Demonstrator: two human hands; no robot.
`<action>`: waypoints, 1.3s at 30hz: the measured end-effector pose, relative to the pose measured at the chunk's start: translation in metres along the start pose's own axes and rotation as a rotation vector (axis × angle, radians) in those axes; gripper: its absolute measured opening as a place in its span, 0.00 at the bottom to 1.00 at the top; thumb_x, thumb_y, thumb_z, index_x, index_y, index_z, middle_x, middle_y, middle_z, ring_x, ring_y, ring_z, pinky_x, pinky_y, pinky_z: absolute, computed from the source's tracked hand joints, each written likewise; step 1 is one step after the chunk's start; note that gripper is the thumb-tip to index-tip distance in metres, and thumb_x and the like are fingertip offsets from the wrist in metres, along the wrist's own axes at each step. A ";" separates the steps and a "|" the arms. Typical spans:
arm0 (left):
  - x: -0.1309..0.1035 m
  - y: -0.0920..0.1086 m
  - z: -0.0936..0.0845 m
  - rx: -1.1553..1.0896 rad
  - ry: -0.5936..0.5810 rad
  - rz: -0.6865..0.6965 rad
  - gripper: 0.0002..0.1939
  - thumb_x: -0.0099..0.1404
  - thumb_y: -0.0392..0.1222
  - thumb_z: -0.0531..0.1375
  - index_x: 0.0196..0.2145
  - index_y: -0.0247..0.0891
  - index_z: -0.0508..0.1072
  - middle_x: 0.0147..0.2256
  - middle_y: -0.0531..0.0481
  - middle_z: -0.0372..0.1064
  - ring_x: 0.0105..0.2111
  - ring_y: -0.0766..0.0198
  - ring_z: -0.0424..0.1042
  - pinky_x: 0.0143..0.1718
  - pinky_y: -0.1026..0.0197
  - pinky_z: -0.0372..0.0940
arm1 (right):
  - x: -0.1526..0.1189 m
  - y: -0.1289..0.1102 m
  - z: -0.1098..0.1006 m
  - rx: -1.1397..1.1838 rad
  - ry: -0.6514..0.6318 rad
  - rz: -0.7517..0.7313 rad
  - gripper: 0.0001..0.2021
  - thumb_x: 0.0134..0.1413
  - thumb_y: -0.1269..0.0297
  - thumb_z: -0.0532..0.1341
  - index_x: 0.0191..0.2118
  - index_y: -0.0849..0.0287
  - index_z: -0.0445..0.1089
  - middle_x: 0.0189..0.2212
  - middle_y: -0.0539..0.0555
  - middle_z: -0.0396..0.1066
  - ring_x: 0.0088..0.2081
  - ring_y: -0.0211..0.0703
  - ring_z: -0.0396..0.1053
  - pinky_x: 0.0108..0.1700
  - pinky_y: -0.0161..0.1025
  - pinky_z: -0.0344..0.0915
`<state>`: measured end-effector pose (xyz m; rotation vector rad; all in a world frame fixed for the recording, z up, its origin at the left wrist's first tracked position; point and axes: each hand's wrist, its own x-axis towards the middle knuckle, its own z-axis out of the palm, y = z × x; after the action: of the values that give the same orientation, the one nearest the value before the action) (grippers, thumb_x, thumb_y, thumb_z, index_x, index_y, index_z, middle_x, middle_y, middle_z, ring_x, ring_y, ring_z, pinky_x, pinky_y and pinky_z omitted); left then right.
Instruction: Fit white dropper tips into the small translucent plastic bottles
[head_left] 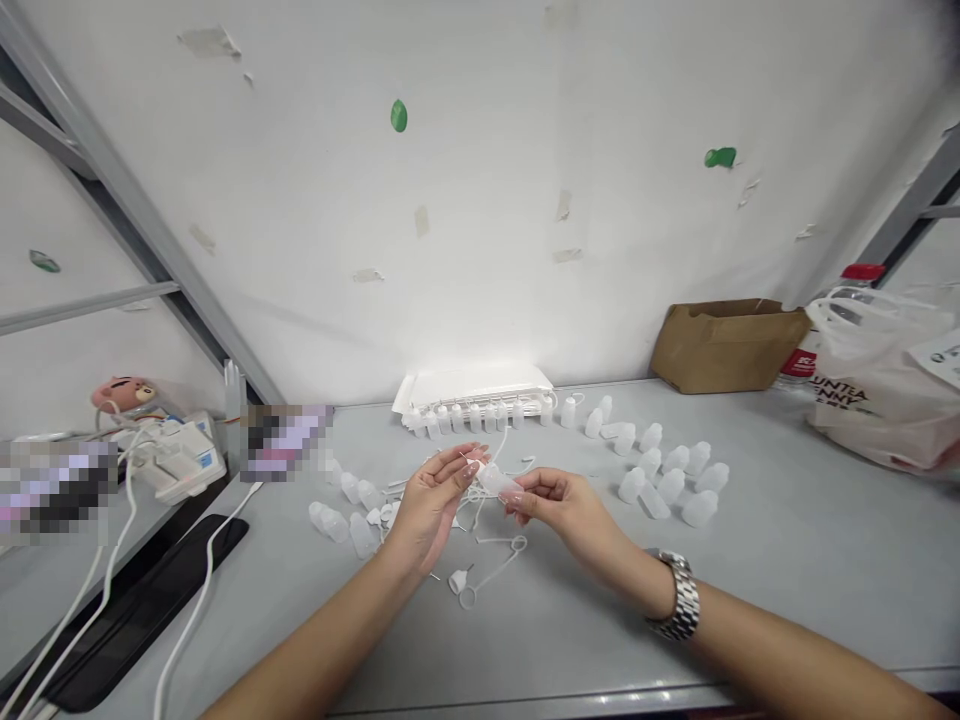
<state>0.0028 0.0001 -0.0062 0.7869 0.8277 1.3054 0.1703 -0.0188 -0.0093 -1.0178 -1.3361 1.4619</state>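
I see right hand (559, 500) fingers pinching small translucent bottle (495, 481) above bench (570, 640), mid-scene; left hand (431, 500) fingers pinching white tip (475, 465) at its left end. I'd watch grip pressure: soft-looking body could buckle, bottle slip toward loose white cap (458, 581), near side.

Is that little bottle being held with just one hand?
No, the left hand has its fingers at one end of the bottle and the right hand at the other.
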 end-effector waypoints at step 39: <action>-0.002 -0.001 0.005 0.100 0.007 0.093 0.17 0.47 0.36 0.67 0.37 0.36 0.72 0.34 0.46 0.76 0.41 0.59 0.72 0.47 0.59 0.61 | 0.004 0.002 0.002 0.325 -0.146 0.168 0.21 0.47 0.46 0.59 0.30 0.64 0.68 0.21 0.51 0.69 0.20 0.32 0.64 0.27 0.33 0.60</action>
<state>0.0068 -0.0024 -0.0042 0.9097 0.8760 1.3578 0.1673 -0.0154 -0.0111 -0.8384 -1.0843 1.8403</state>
